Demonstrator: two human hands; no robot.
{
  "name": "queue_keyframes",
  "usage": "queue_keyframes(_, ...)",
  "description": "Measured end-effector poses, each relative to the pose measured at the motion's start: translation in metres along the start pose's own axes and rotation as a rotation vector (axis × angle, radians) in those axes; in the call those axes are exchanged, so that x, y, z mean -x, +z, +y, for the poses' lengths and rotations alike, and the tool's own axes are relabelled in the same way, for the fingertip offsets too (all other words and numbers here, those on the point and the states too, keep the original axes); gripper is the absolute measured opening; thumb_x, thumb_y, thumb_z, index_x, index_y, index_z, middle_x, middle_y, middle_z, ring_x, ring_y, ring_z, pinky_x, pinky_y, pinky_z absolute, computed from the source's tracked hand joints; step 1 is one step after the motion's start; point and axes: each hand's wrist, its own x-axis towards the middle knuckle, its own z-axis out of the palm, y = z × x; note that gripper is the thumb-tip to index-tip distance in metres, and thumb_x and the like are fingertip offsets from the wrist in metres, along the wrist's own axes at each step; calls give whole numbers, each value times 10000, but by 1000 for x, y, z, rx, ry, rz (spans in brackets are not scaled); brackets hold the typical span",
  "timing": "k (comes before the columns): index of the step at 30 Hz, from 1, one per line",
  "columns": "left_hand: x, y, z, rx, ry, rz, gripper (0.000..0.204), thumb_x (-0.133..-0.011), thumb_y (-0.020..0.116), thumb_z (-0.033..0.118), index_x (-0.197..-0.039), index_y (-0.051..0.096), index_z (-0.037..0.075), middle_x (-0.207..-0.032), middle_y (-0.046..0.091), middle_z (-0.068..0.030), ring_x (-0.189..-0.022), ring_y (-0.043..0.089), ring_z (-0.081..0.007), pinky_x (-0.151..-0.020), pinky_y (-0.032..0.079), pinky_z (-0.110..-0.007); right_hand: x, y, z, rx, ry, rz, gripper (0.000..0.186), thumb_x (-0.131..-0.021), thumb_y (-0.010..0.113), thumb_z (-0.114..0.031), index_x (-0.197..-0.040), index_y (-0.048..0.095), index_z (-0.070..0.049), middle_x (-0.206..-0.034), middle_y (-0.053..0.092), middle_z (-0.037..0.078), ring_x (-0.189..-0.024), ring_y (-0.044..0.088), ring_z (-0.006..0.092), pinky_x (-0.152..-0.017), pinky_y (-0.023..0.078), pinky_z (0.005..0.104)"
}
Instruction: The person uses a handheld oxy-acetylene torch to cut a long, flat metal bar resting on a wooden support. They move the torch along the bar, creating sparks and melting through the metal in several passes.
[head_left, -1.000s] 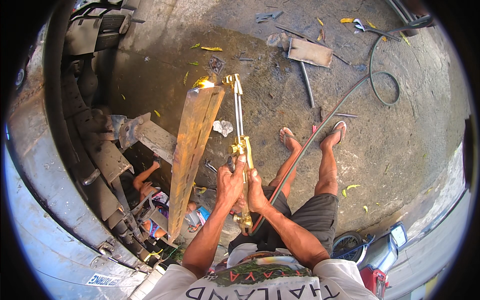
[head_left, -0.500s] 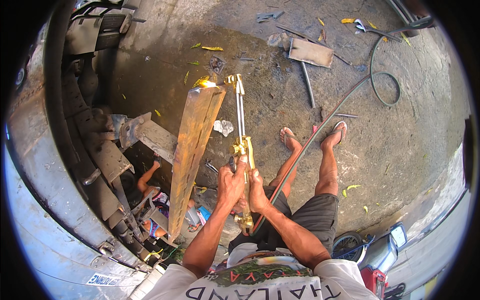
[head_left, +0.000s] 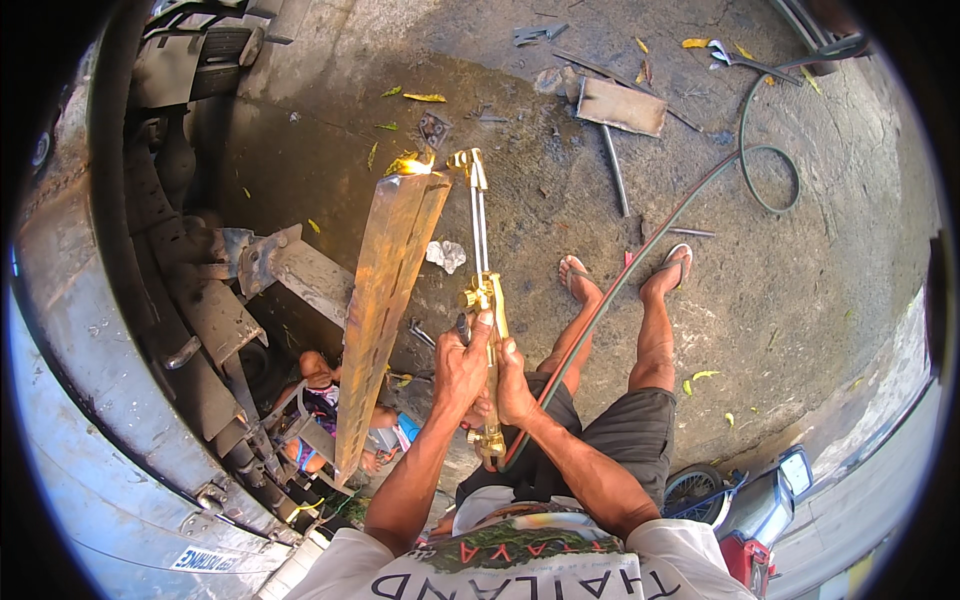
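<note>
My left hand (head_left: 461,370) and my right hand (head_left: 515,388) are both closed around the handle of a brass cutting torch (head_left: 480,225), side by side, with my left thumb up near its valves. From my hands the torch reaches away, its bent head close to the far end of a long rusty steel beam (head_left: 392,265). A bright yellow glow (head_left: 410,165) shows on that end. The beam slants upward to the left of my hands. Red and green hoses (head_left: 600,325) trail from the torch's rear across my right leg.
Along the left stands a truck's chassis (head_left: 205,310) with a bluish body panel. Another person (head_left: 320,375) crouches low beside it, partly behind the beam. On the concrete lie a rusty plate (head_left: 622,106), a metal pipe (head_left: 615,170) and an adjustable wrench (head_left: 735,55). A motorcycle (head_left: 765,510) stands at lower right.
The other person beside the chassis has shifted: a limb that stretched outward is drawn in, and a hand shows right of the beam's lower end. My hands and the torch have hardly moved.
</note>
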Motion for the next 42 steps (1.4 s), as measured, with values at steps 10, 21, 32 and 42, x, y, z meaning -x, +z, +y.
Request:
queue_keyframes(10,-1,-2,2,-50,-42,-1,434,-988,558,403,-980,677,-14,-638,538,-12,-561,430,-103,-515,402,-320,0,4,-3,24,-5,24,700,-915,272,-752,-1160,433,-117,-577,406,29,-403,386,131,-395,374,266)
queue_keyframes(21,-2,-2,3,-41,-65,-7,413,-985,562,394,-941,670,-2,-635,531,-14,-570,433,-105,-522,405,-331,-1,5,-3,40,-52,16,688,-913,266,-756,-1064,438,-107,-571,413,34,-402,401,138,-392,378,273)
queue_keyframes(32,-1,-3,8,-48,-52,-5,416,-982,569,398,-930,664,-3,-639,536,-12,-574,449,-109,-522,413,-330,-3,3,-2,14,-43,-34,682,-921,262,-747,-1074,431,-104,-560,411,31,-399,404,139,-395,385,272)
queue_keyframes(42,2,-4,13,3,-65,-7,464,-965,582,446,-900,671,-5,-588,527,-29,-463,445,-111,-400,395,-332,-2,6,-3,28,-48,-1,685,-917,265,-753,-1069,440,-108,-562,413,30,-397,401,140,-393,383,276)
